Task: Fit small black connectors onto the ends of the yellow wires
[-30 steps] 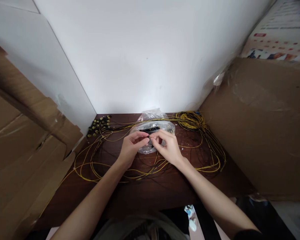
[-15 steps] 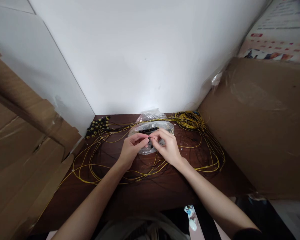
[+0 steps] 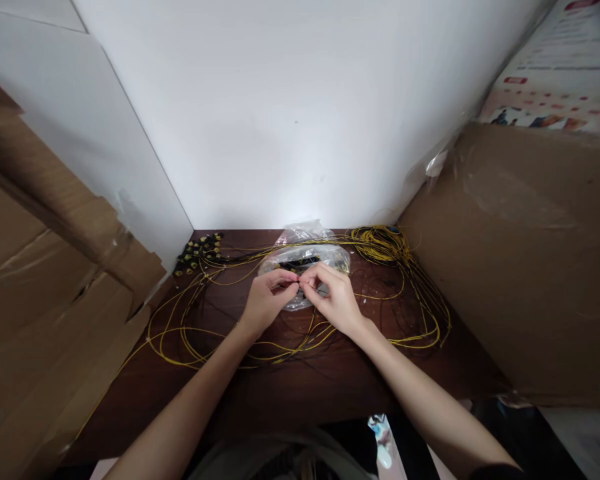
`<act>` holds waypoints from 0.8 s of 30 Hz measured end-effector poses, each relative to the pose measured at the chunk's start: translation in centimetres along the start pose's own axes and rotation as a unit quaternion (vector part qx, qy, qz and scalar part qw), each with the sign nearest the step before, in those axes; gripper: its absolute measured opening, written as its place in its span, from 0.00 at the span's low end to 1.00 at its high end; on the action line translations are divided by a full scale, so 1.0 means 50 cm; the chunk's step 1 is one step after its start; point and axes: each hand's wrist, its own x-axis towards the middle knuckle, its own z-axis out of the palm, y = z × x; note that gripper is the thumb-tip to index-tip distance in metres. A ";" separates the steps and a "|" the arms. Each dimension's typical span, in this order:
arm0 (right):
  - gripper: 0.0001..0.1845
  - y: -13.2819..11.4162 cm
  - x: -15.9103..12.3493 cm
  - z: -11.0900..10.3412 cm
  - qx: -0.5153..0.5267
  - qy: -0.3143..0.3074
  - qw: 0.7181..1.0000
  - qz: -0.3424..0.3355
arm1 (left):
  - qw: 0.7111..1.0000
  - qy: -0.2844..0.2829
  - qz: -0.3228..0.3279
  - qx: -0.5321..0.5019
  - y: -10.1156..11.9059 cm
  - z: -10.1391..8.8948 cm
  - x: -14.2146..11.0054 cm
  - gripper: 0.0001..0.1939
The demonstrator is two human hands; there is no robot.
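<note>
Over a clear plastic bag point(image 3: 305, 233), my left hand point(image 3: 266, 301) and my right hand point(image 3: 334, 297) meet fingertip to fingertip. Each is closed in a pinch. Whatever sits between the fingertips is tiny and mostly hidden, so I cannot make out its kind. Inside the bag, just beyond my fingers, lie dark pieces point(image 3: 307, 261) with some yellow on them. Long thin yellow and black wires point(image 3: 293, 349) loop across the brown table point(image 3: 310, 393) around and beneath my hands.
Several black connectors with yellow ends point(image 3: 199, 252) are bunched at the back left. A coil of yellow wire point(image 3: 380, 243) lies at the back right. Cardboard point(image 3: 55, 280) flanks the left side, a cardboard box point(image 3: 525, 267) the right. A white panel point(image 3: 290, 120) rises behind the table.
Both hands keep their pinch at nearly the same place, with small finger shifts. The small dark piece seen at the fingertips earlier is now mostly covered. The view has shifted slightly.
</note>
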 end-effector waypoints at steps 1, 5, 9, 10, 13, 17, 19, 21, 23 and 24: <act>0.06 0.001 0.000 0.000 0.000 -0.004 1.000 -0.001 | 1.000 0.001 0.012 0.015 -0.002 -0.001 0.001 0.07; 0.06 0.002 -0.001 -0.001 0.000 -0.005 1.000 -0.004 | 0.997 -0.002 0.046 0.058 -0.007 -0.004 0.002 0.07; 0.05 0.001 0.000 -0.002 -0.003 -0.002 1.000 -0.003 | 0.995 -0.021 0.055 0.083 -0.004 -0.008 0.003 0.07; 0.05 0.001 0.000 -0.002 -0.004 -0.002 1.000 -0.001 | 0.994 -0.021 0.058 0.086 -0.004 -0.009 0.002 0.07; 0.05 0.001 0.001 -0.001 -0.002 -0.002 1.000 0.005 | 0.993 -0.015 0.072 0.089 -0.004 -0.008 0.002 0.06; 0.05 0.000 0.000 0.000 0.003 -0.002 1.000 0.007 | 0.991 0.001 0.084 0.100 -0.008 -0.005 0.000 0.05; 0.05 0.000 0.000 0.002 0.002 -0.008 1.000 0.013 | 0.991 0.011 0.089 0.101 -0.009 -0.005 0.000 0.05; 0.05 0.001 -0.001 0.003 -0.001 -0.017 1.000 0.019 | 0.991 0.018 0.089 0.095 -0.011 -0.005 0.001 0.05; 0.05 0.002 -0.001 0.005 -0.003 -0.022 1.000 0.020 | 0.992 0.023 0.086 0.089 -0.013 -0.007 0.002 0.05; 0.05 0.003 -0.001 0.005 -0.003 -0.024 1.000 0.020 | 0.992 0.027 0.084 0.087 -0.015 -0.007 0.003 0.05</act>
